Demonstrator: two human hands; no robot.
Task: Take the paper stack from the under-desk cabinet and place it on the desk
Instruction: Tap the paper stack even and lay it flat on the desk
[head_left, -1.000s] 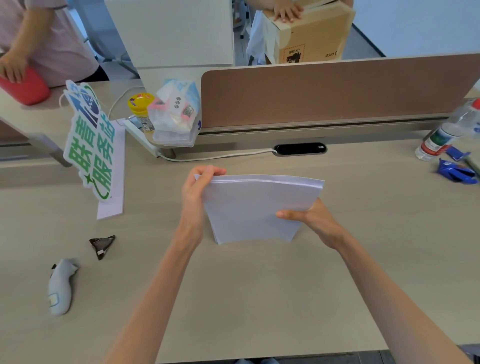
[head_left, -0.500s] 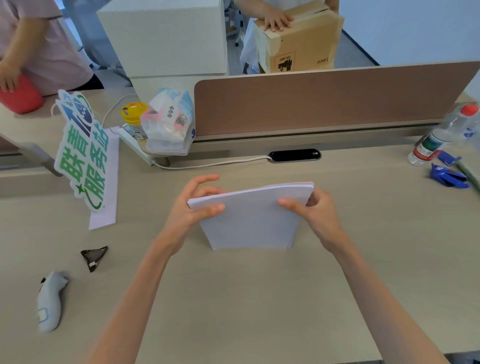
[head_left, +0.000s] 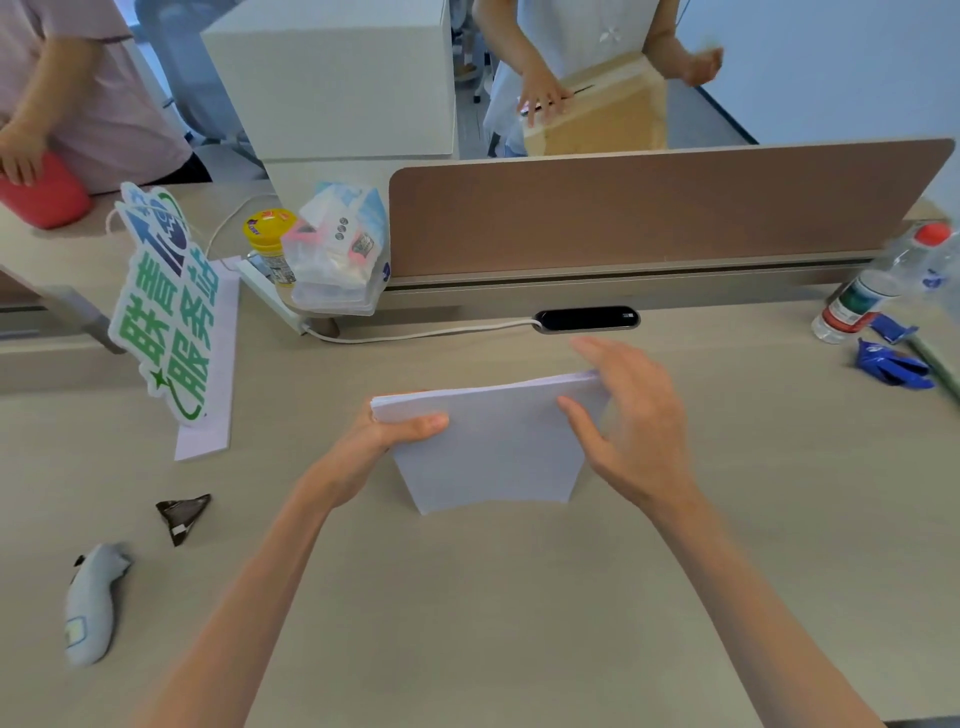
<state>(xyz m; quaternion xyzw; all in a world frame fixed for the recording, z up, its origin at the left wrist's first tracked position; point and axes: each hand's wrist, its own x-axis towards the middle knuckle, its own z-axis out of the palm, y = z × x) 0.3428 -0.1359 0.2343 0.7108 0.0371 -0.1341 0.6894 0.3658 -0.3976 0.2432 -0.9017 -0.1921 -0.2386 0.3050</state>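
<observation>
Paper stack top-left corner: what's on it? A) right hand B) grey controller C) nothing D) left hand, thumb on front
D: the left hand grips the paper stack at its top-left corner, thumb across the front; the right hand is at the top-right.

Beige desk (head_left: 467, 597), brown divider (head_left: 649, 208), pale wall (head_left: 831, 62)
</observation>
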